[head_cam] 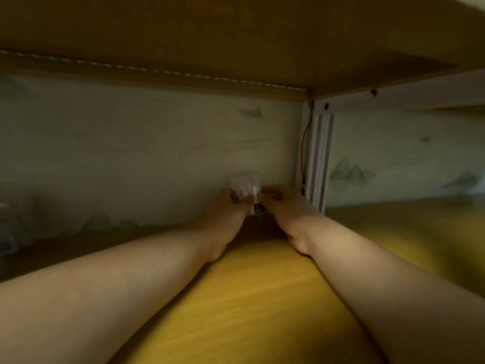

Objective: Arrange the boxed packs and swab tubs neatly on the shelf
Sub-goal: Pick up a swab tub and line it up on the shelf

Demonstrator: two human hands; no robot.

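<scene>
Grip: left hand (223, 206) and right hand (282, 206) pinch a clear swab tub (246, 191) between fingertips, at the shelf (236, 298) back, just beside the white upright post (319, 158). Likely light, rigid, slick plastic; hold the sides.

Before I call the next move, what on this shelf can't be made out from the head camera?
- Clear round swab tub: blurred; label unreadable, base hidden by left hand and right hand.
- Dark small item under the tub: too small to identify.
- Pale blurred objects at left: cut off by frame edge.
</scene>
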